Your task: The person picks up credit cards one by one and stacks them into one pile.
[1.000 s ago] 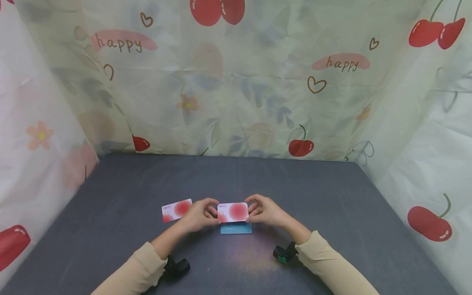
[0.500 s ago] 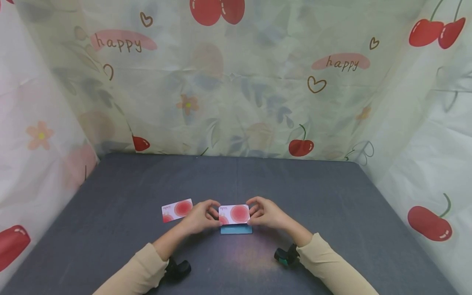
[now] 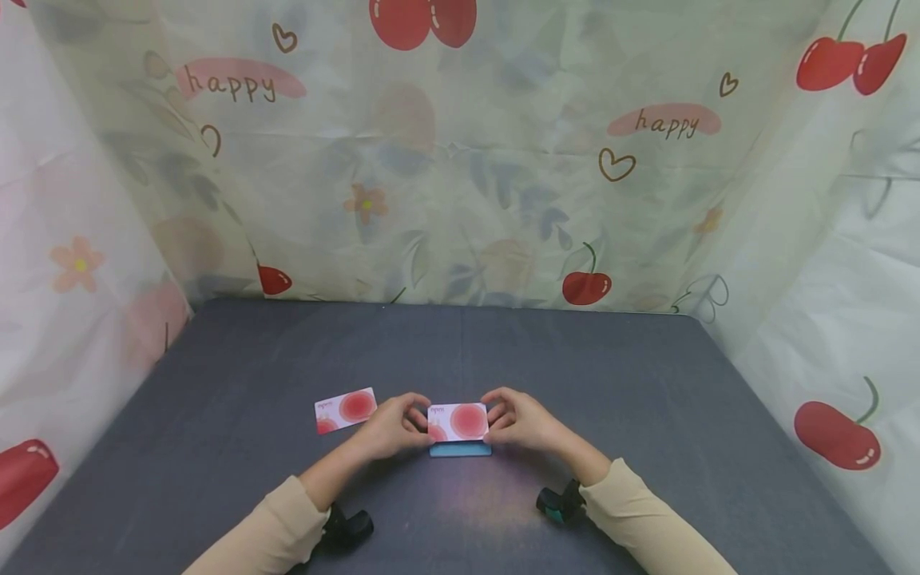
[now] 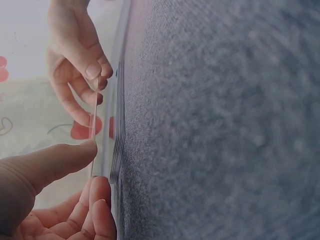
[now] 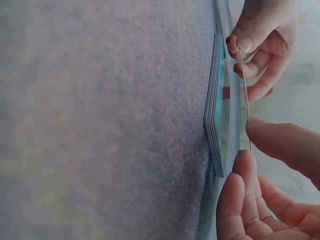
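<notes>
Between both hands a white card with red-pink circles (image 3: pixel 458 422) is held level, pattern side up. My left hand (image 3: pixel 391 427) pinches its left end between thumb and fingers, and my right hand (image 3: pixel 528 422) pinches the opposite end. Under it lies a neat stack of thin cards with a blue top (image 3: pixel 461 451), partly hidden by the held card. In the right wrist view the stack (image 5: pixel 214 110) shows several layered edges, and a gap separates it from the held card. A second matching card (image 3: pixel 345 410) lies at a slant left of my left hand.
A dark grey cloth (image 3: pixel 460 351) covers the table. Behind it and at both sides hang pale curtains (image 3: pixel 460 176) printed with cherries, hearts and flowers. Black wrist cameras (image 3: pixel 348 525) sit under both forearms, close over the cloth.
Both hands have brought the held card slightly nearer to me and to the right, so it covers more of the blue-topped stack. The second card has not moved.
</notes>
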Action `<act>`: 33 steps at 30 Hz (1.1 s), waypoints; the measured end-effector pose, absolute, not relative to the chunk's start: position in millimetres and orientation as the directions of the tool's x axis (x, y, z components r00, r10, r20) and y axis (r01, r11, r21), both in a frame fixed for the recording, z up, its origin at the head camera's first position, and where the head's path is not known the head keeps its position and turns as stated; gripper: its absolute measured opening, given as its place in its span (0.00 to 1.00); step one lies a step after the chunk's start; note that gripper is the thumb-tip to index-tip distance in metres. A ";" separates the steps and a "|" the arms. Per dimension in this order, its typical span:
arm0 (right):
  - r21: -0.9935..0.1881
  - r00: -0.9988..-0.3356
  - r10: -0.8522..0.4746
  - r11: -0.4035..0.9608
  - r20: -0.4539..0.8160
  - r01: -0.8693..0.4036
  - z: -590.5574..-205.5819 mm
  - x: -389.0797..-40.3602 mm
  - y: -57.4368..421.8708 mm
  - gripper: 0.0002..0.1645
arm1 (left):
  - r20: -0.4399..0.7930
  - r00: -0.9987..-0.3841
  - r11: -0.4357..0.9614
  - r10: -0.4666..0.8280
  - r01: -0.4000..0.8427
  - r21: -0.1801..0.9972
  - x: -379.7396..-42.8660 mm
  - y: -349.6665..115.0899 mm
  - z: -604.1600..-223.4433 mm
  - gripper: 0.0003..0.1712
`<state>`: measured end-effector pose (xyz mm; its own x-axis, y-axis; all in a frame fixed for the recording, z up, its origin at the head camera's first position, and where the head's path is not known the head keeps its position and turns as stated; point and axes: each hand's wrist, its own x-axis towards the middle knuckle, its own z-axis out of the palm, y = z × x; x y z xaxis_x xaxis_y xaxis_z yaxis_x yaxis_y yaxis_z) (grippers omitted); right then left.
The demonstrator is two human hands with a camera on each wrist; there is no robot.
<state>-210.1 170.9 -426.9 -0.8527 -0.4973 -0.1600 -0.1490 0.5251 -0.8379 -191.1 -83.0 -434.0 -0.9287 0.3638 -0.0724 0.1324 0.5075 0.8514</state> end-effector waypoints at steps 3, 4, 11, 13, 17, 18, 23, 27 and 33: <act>-0.842 -0.850 -0.504 0.516 -0.149 -0.158 -427.4 -209.6 171.6 0.33 | -0.071 -0.926 0.504 0.370 0.136 0.853 -191.1 -82.5 -433.8 0.29; -0.843 -0.849 -0.506 0.514 -0.149 -0.158 -427.7 -209.5 171.8 0.33 | -0.072 -0.925 0.504 0.372 0.136 0.853 -190.8 -82.5 -433.6 0.29; -0.838 -0.846 -0.510 0.522 -0.157 -0.160 -430.0 -208.1 173.9 0.34 | -0.074 -0.920 0.509 0.385 0.145 0.848 -190.8 -82.1 -433.5 0.29; -0.840 -0.843 -0.514 0.519 -0.158 -0.159 -430.6 -207.7 174.4 0.34 | -0.079 -0.918 0.509 0.389 0.143 0.849 -190.4 -81.8 -432.9 0.29; -0.842 -0.841 -0.521 0.512 -0.148 -0.169 -431.9 -206.6 174.7 0.34 | -0.081 -0.915 0.507 0.396 0.144 0.850 -189.9 -80.9 -432.6 0.29; -0.841 -0.840 -0.522 0.513 -0.144 -0.174 -432.1 -206.2 174.7 0.34 | -0.075 -0.913 0.506 0.400 0.152 0.849 -189.8 -80.8 -432.7 0.28; -0.834 -0.839 -0.527 0.518 -0.136 -0.190 -433.0 -205.6 174.3 0.33 | -0.061 -0.912 0.508 0.406 0.170 0.845 -189.9 -80.3 -433.3 0.29; -0.829 -0.840 -0.525 0.526 -0.139 -0.192 -433.2 -205.4 174.2 0.33 | -0.069 -0.912 0.515 0.403 0.164 0.841 -190.0 -80.3 -434.7 0.29; -0.824 -0.839 -0.526 0.531 -0.139 -0.196 -434.0 -205.3 174.2 0.33 | -0.055 -0.912 0.519 0.406 0.180 0.836 -189.5 -80.1 -435.3 0.28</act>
<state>-205.3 174.2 -434.0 -0.8392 -0.5256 -0.1391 -0.1961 0.5313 -0.8242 -189.5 -80.1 -435.3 -0.9121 0.4061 -0.0553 0.1802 0.5185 0.8359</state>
